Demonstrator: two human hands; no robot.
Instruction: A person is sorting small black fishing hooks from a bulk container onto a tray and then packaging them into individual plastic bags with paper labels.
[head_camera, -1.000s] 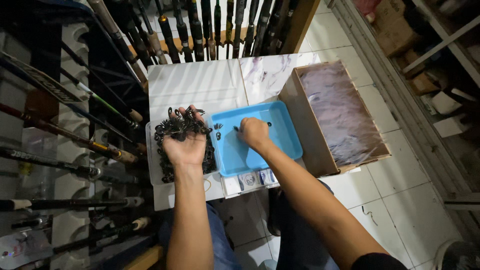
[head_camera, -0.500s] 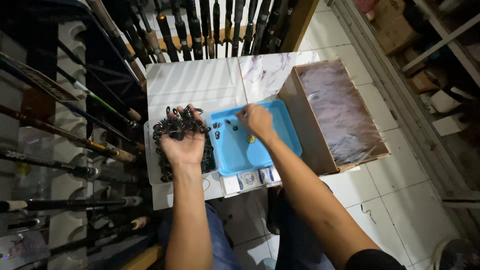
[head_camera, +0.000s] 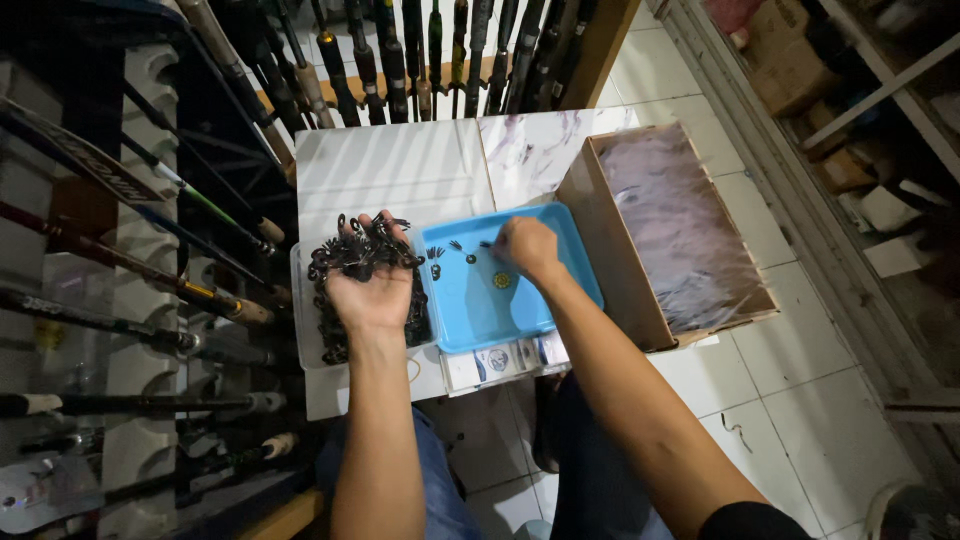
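**Black lures heaped in one palm, a few now on the blue tray**

Black soft lures (head_camera: 360, 255) sit piled in the left hand (head_camera: 368, 285), cupped palm-up over a clear tub (head_camera: 305, 330) holding more. Over to the right hand (head_camera: 527, 247): a second ago it lay mid-tray, now it has slid to the far edge of the blue tray (head_camera: 520, 310), fingers pinched low, though what they grip I cannot tell. Small dark pieces (head_camera: 452, 255) dot the tray beside it, so sorting is under way. Cardboard box (head_camera: 680, 240) waits alongside.
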